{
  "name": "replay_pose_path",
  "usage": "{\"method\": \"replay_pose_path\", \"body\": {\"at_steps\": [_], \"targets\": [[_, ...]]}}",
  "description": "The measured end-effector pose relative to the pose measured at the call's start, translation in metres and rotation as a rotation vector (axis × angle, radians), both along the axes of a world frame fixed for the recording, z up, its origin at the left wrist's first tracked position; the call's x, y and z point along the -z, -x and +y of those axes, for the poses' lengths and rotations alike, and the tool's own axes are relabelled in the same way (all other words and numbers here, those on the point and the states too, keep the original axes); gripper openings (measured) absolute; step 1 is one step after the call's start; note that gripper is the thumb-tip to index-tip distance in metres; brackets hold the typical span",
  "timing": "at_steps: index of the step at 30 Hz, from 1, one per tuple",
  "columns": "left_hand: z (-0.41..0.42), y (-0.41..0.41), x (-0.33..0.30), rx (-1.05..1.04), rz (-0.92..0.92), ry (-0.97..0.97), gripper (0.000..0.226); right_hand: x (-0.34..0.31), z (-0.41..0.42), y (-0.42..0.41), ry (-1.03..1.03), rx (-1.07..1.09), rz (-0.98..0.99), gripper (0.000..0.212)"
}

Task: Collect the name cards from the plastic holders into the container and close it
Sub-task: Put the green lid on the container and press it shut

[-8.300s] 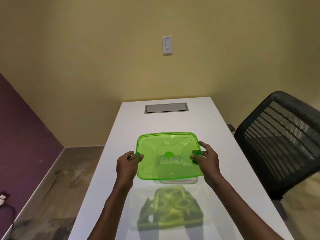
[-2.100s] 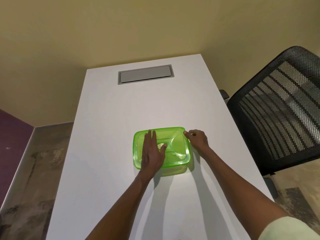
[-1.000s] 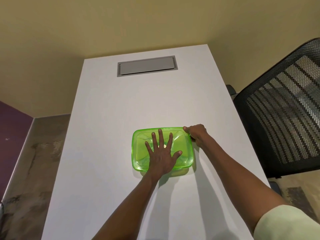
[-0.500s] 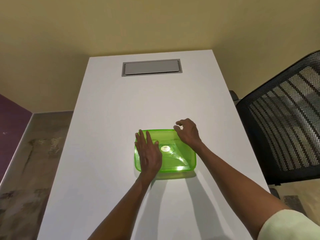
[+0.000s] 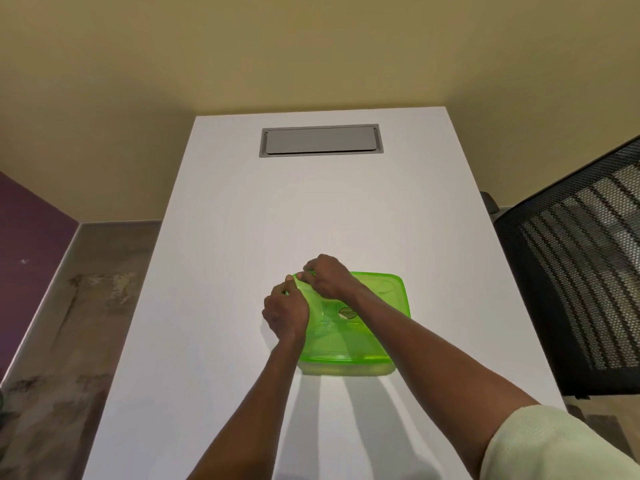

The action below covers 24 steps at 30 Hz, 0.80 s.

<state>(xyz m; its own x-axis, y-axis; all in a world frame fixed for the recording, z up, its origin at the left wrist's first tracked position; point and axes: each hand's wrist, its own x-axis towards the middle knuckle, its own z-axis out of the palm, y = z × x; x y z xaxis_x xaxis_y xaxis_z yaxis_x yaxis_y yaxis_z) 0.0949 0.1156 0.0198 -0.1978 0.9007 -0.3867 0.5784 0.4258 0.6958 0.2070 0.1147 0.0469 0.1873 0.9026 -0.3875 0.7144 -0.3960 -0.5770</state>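
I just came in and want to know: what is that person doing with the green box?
A person is closing a green container on a white table. Both hands work at the lid's far left corner: the left hand grips the edge there, and the right hand reaches across and pinches the same corner with its fingers. A black mesh chair stands to the right.

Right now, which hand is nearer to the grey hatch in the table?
Right. The right hand is on the lid's far left corner, closer to the hatch; the left hand is nearer the person.
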Motion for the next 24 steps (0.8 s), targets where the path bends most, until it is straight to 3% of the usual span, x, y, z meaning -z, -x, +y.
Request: {"method": "replay_pose_path", "body": {"at_steps": [4, 11, 24], "targets": [[-0.001, 0.003, 0.005, -0.020, -0.036, -0.020, 0.048, 0.003, 0.008, 0.005, 0.057, 0.042, -0.031, 0.032], [0.000, 0.002, 0.002, -0.096, -0.083, -0.010, 0.043, 0.010, 0.022, 0.007, 0.137, 0.265, 0.049, 0.040], [0.003, 0.005, 0.000, -0.171, -0.213, 0.015, 0.042, 0.011, 0.029, 0.006, 0.185, 0.336, 0.076, 0.038]]}}
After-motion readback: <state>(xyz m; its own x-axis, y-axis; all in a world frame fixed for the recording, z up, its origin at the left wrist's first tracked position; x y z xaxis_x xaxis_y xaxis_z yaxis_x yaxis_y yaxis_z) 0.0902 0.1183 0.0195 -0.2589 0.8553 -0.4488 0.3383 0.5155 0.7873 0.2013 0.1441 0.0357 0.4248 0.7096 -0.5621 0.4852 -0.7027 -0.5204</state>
